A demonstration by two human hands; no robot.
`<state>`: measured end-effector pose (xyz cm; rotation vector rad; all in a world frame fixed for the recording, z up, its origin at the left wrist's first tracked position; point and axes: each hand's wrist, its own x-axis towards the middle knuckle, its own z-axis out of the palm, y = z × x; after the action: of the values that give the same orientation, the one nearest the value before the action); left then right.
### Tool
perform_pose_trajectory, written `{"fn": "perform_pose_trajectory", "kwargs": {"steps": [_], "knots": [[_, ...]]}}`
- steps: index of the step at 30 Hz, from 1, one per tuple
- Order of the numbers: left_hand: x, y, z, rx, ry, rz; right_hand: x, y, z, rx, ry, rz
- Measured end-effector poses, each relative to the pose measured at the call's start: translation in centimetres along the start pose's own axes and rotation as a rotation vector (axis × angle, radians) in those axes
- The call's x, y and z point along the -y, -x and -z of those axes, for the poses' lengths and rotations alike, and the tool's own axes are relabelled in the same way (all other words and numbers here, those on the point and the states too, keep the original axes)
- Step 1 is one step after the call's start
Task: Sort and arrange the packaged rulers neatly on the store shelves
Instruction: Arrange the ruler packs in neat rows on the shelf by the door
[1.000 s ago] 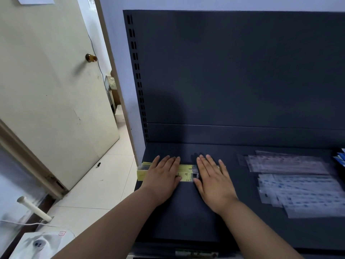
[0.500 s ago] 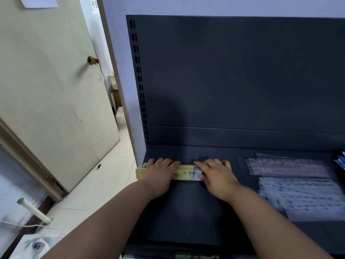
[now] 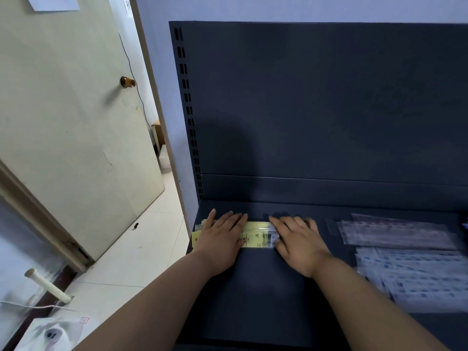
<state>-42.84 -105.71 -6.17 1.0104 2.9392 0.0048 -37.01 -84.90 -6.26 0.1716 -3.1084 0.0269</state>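
While both palms lie face down on the yellow ruler packs [image 3: 255,235], the relation that matters is plain: the packs sit directly under the hands, not off to either side. Left hand [image 3: 220,240] covers the left half, fingers straight and close together, tips toward the back panel [image 3: 304,110]. Right hand [image 3: 300,243] covers the right end, fingers likewise flat, angled slightly leftward. Neither hand curls round or pinches anything; both press flat. Only a middle strip of yellow with a printed label shows between them. Long axis of the packs: left to right, about parallel to the back panel. Position: rear left part of the shelf [image 3: 253,287], near the back panel but apart from it, left end at the shelf's left edge; whether it overhangs cannot be told. Corners look staggered at the left end, so the pile seems not quite squared. Judgement: step in hand is squaring the pile; the next move likely pushes along the long axis or toward the back, one hand per end, both equally near. Clear ruler packs [image 3: 395,234] lie well apart on the right, nearer the right hand; blurred, count unclear.
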Motion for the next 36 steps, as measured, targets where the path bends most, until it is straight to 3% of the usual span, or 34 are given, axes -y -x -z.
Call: {"fn": "perform_pose_trajectory", "kwargs": {"steps": [14, 36], "knots": [[-0.2, -0.4, -1.6, -0.018, 0.023, 0.013, 0.1, -0.2, -1.4, 0.049, -0.040, -0.042], [-1.6, 2.3, -1.4, 0.082, -0.007, 0.000, 0.9, 2.8, -1.6, 0.124, -0.045, -0.026]]}}
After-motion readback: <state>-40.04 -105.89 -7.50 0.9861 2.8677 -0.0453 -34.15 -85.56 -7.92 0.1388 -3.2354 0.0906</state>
